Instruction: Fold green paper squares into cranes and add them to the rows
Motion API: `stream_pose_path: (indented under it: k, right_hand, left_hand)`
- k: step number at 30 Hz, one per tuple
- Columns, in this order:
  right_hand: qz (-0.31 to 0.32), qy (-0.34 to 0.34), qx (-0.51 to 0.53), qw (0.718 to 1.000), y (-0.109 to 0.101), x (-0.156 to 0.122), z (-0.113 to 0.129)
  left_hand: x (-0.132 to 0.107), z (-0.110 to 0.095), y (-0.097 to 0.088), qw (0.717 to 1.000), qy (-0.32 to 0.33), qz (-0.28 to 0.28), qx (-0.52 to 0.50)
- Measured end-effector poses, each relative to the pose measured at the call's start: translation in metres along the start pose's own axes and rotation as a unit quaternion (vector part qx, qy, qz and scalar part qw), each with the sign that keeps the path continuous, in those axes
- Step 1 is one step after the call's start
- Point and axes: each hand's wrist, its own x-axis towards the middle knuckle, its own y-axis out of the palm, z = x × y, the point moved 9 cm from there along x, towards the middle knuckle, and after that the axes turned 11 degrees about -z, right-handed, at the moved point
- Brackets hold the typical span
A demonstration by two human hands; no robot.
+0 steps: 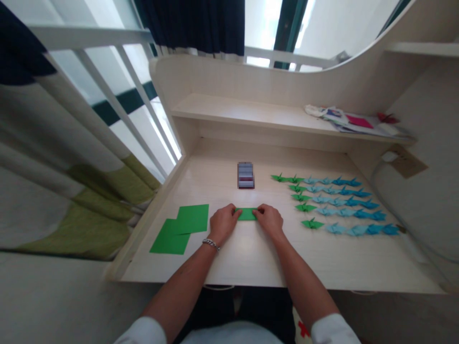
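Observation:
A small folded strip of green paper [246, 214] lies on the pale wooden desk [251, 253] straight ahead of me. My left hand [223, 223] pinches its left end, fingers curled and pressed down. My right hand [268, 220] pinches the right end the same way. A silver bracelet [211, 244] circles my left wrist. Two flat green sheets [180, 228] lie overlapping to the left of my hands.
Rows of folded paper cranes, green [300, 197] then light and dark blue [346, 205], cover the desk's right half. A small blurred object [245, 175] stands behind the strip. Papers [353, 122] sit on the shelf at the back right. A white railing and curtain stand left.

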Motion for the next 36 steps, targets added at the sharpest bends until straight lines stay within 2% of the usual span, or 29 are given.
stream_pose_path:
  k: [9, 19, 26, 32, 36]
  right_hand:
    - [-0.002, 0.004, -0.017, 1.0, -0.001, 0.003, 0.002]
    - [0.009, 0.025, -0.029, 0.999, 0.0, 0.004, 0.003]
    - [0.01, 0.02, -0.035, 0.999, 0.001, 0.006, 0.003]
    - [-0.006, -0.037, -0.04, 0.998, -0.001, 0.004, 0.014]
    - [0.004, -0.079, -0.046, 0.996, 0.002, 0.002, 0.024]
  left_hand:
    - [0.0, -0.004, -0.003, 0.999, -0.016, 0.0, 0.03]
    - [0.002, -0.002, 0.002, 0.999, -0.012, -0.009, 0.04]
    - [0.001, -0.005, 0.001, 0.999, -0.024, 0.007, 0.037]
    - [-0.005, -0.013, -0.008, 0.999, -0.022, -0.033, 0.025]
    - [-0.006, -0.017, -0.008, 0.999, -0.001, -0.033, 0.024]
